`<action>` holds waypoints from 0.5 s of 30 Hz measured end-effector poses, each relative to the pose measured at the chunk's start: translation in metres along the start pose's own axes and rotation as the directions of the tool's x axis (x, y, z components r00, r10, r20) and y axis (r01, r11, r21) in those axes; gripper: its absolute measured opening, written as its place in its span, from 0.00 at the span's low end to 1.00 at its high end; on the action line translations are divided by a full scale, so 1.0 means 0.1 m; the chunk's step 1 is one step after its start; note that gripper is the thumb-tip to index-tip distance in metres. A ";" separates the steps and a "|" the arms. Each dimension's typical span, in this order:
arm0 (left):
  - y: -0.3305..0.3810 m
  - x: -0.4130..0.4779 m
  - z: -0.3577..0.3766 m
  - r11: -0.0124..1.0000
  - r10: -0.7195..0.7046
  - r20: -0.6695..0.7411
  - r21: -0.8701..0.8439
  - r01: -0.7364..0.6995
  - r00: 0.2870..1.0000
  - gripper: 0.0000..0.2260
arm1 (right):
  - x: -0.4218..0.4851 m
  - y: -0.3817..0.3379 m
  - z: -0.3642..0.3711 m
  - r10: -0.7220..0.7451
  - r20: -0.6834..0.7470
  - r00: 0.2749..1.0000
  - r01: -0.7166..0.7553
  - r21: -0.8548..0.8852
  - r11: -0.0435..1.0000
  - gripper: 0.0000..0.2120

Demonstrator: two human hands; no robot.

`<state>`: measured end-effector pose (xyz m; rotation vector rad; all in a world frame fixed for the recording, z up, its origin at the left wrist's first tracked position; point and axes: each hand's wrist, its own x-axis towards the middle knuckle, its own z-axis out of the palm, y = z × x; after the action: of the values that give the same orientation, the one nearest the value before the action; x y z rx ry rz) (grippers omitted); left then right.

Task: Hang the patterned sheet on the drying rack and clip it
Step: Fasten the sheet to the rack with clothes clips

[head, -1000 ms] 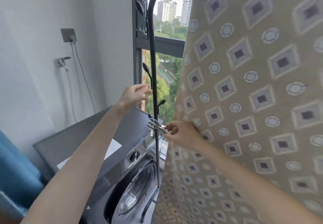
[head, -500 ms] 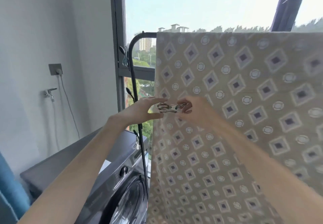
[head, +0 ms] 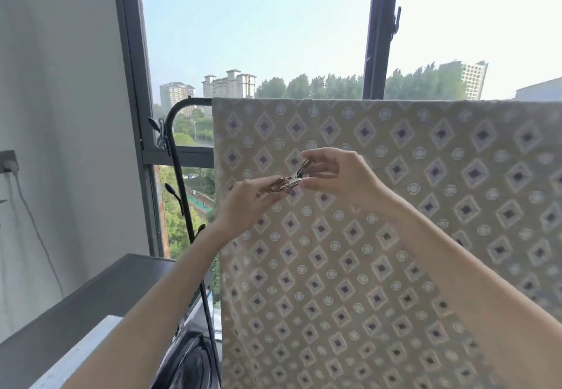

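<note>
Since the earlier frame, the metal clip (head: 290, 179) has been carried up and inward, nearer the top edge of the patterned sheet (head: 380, 267). It is pinched at one end by the left hand (head: 248, 203) and at the other by the right hand (head: 337, 173). The sheet is draped over the top bar of the black drying rack (head: 178, 115). It is judged soft, light and prone to sliding, and is best clipped where it folds over the bar.
</note>
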<state>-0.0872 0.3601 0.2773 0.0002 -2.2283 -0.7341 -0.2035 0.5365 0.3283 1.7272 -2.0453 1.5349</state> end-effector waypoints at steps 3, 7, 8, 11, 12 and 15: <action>0.09 0.16 0.07 0.994 0.061 -0.007 -0.086 -0.061 0.998 0.10 | 0.03 -0.03 -0.15 -0.003 -0.049 0.999 0.004 0.031 0.999 0.28; 0.12 0.53 0.09 0.995 0.076 0.000 -0.065 -0.076 0.997 0.16 | 0.18 -0.09 -0.31 -0.116 -0.178 0.977 0.103 -0.081 0.991 0.23; 0.11 0.65 0.07 0.998 0.064 -0.015 -0.003 -0.064 0.998 0.20 | 0.24 -0.11 -0.36 -0.152 -0.196 0.969 0.131 -0.114 0.985 0.23; 0.05 0.98 -0.02 0.982 -0.003 -0.093 0.187 0.020 0.996 0.27 | 0.48 -0.10 -0.52 -0.231 -0.249 0.941 0.186 -0.192 0.964 0.21; 0.01 1.09 -0.05 0.969 -0.020 -0.114 0.241 0.047 0.993 0.28 | 0.58 -0.08 -0.58 -0.243 -0.265 0.933 0.188 -0.218 0.958 0.20; -0.10 1.38 -0.08 0.911 -0.076 -0.103 0.396 0.111 0.992 0.28 | 0.90 -0.01 -0.72 -0.259 -0.300 0.918 0.171 -0.290 0.942 0.19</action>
<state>-0.1804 0.3168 0.3700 0.3375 -2.2696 -0.3055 -0.2736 0.5220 0.4186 1.4270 -1.7305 1.3175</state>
